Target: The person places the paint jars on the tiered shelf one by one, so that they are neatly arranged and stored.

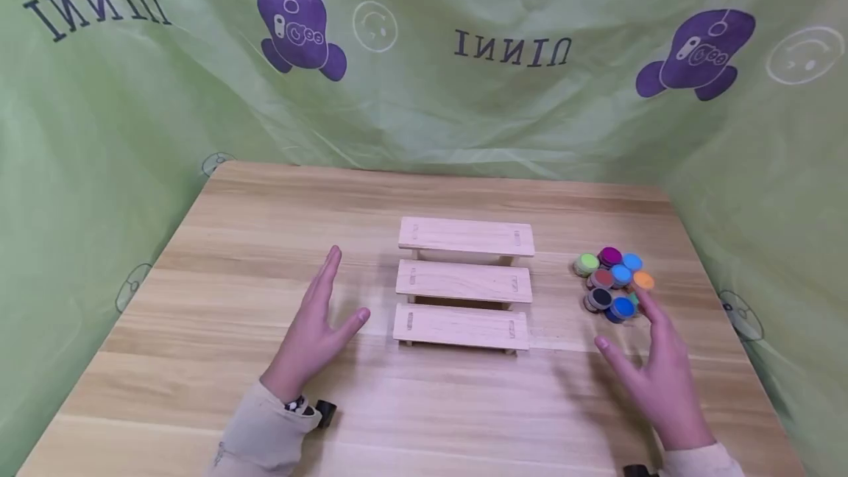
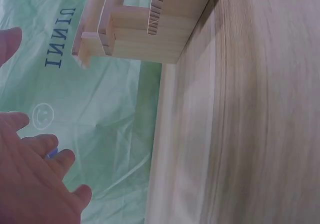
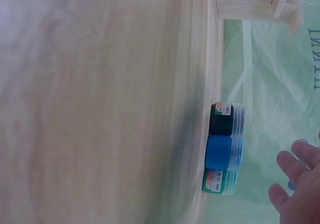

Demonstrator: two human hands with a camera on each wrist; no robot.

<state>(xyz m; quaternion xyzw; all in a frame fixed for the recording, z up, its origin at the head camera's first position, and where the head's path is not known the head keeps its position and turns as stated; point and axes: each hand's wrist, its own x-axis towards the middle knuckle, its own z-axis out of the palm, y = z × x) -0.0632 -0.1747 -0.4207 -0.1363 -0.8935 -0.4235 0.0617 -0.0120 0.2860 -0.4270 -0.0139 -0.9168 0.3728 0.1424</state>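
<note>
Rack: pale unfinished-wood three-step display rack point(image 1: 464, 280), mid-table, steps rising from near to far.
Table: light wood-grain tabletop point(image 1: 199, 300) under rack and jars.
Jars: group of small round coloured paint-type jars point(image 1: 620, 275), upright and close together, right of the rack and apart from it.
Jar colours, far side: light green point(image 1: 586, 263), purple, light blue; middle: reddish brown, blue, orange point(image 1: 644, 280); near side: black point(image 1: 599, 299), deep blue point(image 1: 620, 308), green, partly covered by a finger in the head view.
Left hand: bare left hand point(image 1: 313, 337), raised left of the rack; fingers extended, thumb spread wide, nothing held.
Right hand: bare right hand point(image 1: 662, 381), at the near right of the jars; thumb and fingers well apart, nothing gripped. Fingertip contact with the orange or green jar: cannot tell from the head view.
Sleeves: light beige point(image 1: 261, 433), both arms.
Backdrop: green cloth point(image 1: 411, 116) with purple figures and mirrored lettering.
</note>
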